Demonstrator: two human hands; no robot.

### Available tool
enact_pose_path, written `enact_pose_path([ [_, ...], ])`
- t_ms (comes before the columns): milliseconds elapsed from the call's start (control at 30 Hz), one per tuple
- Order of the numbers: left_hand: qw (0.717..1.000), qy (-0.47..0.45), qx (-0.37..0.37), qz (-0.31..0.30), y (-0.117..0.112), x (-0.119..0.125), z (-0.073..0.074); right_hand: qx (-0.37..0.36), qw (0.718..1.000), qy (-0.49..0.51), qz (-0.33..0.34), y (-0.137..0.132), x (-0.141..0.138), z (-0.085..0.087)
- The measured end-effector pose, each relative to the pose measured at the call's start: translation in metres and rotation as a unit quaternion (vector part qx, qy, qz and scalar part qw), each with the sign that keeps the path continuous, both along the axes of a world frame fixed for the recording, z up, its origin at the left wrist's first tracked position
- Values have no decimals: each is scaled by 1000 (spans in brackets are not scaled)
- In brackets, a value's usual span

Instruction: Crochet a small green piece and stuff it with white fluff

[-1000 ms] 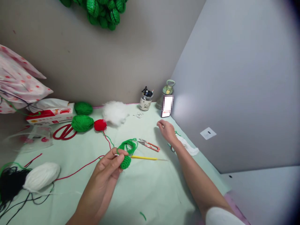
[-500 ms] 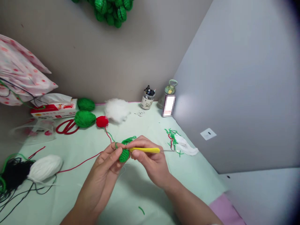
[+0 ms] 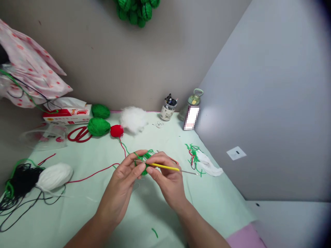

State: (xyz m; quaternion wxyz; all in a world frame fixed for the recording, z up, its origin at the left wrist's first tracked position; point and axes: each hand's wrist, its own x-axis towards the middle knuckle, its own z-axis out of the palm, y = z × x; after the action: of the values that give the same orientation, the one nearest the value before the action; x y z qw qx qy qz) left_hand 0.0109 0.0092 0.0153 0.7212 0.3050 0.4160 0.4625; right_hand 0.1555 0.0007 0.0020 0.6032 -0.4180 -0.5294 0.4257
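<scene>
My left grip (image 3: pixel 122 181) pinches the small green crocheted yarn piece (image 3: pixel 145 171) between thumb and fingers, above the pale green cloth-covered table (image 3: pixel 207 210); my right grip (image 3: pixel 168 179) is closed around the slim yellow-handled metal crochet hook (image 3: pixel 165 167), its front tip near my left fingers.

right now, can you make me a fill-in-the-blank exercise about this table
The bare right hand holds a slim metal-tipped hook whose handle is coloured ____.
The bare left hand holds a small crocheted piece coloured ____.
The round red yarn ball sits between the nearer green yarn ball and a fluffy fibre clump coloured ____.
Missing words: yellow; green; white.
</scene>
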Motion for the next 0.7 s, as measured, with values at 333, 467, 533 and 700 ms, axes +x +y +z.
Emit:
enact_pose_path([
  [333, 999, 13, 12, -42, 8, -5, 0, -28, 999, 23, 20, 5, 7, 1],
  [467, 999, 4, 19, -46, 8, -6, -2, -38, 999, 23, 22, 5, 8, 1],
  [533, 999, -1, 22, -45, 8, -6, -2, -41, 998, 30, 21, 5, 7, 1],
  [700, 998, -13, 28, -50, 7, -6, -1, -34, 999, 31, 21, 4, 6, 2],
])
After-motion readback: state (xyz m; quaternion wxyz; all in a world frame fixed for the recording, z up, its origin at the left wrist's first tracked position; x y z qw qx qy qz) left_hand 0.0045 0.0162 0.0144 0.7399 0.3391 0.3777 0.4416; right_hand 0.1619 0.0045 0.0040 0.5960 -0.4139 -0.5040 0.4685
